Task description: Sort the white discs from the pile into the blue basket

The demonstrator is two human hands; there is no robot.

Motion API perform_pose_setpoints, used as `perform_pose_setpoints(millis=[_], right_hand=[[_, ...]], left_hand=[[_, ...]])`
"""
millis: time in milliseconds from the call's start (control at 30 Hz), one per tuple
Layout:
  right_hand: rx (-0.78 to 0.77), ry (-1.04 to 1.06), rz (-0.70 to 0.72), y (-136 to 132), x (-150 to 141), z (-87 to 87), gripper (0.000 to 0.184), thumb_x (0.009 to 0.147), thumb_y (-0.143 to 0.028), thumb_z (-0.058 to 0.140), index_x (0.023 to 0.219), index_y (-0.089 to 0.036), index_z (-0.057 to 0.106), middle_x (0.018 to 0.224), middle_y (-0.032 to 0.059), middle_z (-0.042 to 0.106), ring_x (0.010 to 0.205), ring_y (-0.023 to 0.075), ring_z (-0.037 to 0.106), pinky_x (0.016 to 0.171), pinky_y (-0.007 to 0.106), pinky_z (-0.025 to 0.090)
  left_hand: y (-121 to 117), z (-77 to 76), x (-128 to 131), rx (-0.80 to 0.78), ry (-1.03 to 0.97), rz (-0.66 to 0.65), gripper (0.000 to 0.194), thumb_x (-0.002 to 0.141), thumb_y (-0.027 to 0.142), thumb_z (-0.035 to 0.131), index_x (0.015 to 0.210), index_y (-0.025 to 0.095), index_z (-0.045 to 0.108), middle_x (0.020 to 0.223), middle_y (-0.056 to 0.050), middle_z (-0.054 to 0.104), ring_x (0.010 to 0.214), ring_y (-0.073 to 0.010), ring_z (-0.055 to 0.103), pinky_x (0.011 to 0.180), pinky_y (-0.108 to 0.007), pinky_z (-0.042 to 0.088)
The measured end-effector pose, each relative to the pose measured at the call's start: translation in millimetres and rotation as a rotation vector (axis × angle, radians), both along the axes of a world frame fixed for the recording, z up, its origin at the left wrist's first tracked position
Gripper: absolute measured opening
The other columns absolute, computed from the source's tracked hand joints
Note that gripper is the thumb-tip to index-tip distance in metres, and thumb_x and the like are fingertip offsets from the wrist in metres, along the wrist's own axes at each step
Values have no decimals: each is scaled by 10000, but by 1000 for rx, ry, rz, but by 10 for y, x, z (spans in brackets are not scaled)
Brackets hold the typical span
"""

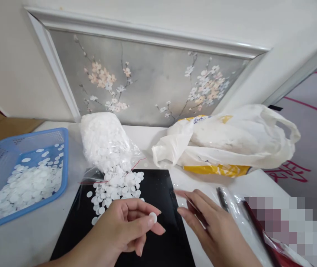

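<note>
My left hand pinches a small white round disc between thumb and fingertips, above the black mat. My right hand is at the mat's right edge, thumb and forefinger apart, with nothing visible between them; its other fingers are partly hidden. A loose pile of white discs lies on the mat beyond my left hand. Behind the pile, a clear plastic bag full of the same discs lies with its mouth towards the mat.
At the left stands a blue plastic basket with many white discs in it. A white and yellow carrier bag lies at the back right. Clear plastic packaging is beside my right hand. A framed floral panel is behind the table.
</note>
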State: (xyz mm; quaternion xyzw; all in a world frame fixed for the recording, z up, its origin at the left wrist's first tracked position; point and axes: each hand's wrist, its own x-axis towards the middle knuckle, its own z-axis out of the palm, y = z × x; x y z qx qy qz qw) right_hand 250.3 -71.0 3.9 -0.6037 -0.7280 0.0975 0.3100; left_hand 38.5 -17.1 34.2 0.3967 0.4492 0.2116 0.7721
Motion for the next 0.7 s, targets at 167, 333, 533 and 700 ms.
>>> perform_pose_setpoints(millis=[167, 333, 533, 700], right_hand=[[75, 49, 176, -49, -58, 46, 497, 1022, -191, 346, 1513, -241, 289, 931, 43, 577, 813, 99, 639, 752, 155, 540], [98, 100, 267, -96, -92, 25, 502, 1026, -245, 386, 1518, -246, 283, 906, 39, 545, 741, 94, 600, 686, 140, 526], [121, -30, 264, -113, -73, -9, 516, 993, -175, 446, 1497, -204, 334, 891, 63, 594, 706, 121, 604, 628, 187, 537], [141, -71, 288, -102, -49, -29, 525, 971, -146, 477, 1483, -187, 368, 856, 69, 616, 700, 134, 608, 592, 198, 536]], left_hand=[[32, -34, 92, 35, -3, -49, 436, 665, 462, 779, 888, 112, 643, 854, -139, 736, 392, -26, 432, 425, -187, 148], [45, -2, 113, 100, 102, -56, 349, 728, 419, 718, 891, 117, 648, 848, -123, 736, 410, -27, 428, 454, -191, 188], [65, 36, 126, 104, 137, -65, 274, 714, 355, 710, 842, 114, 683, 799, -106, 734, 390, -30, 415, 462, -204, 171], [72, 37, 122, 101, 142, -97, 252, 718, 352, 713, 821, 123, 695, 803, -105, 737, 392, -28, 417, 456, -205, 150]])
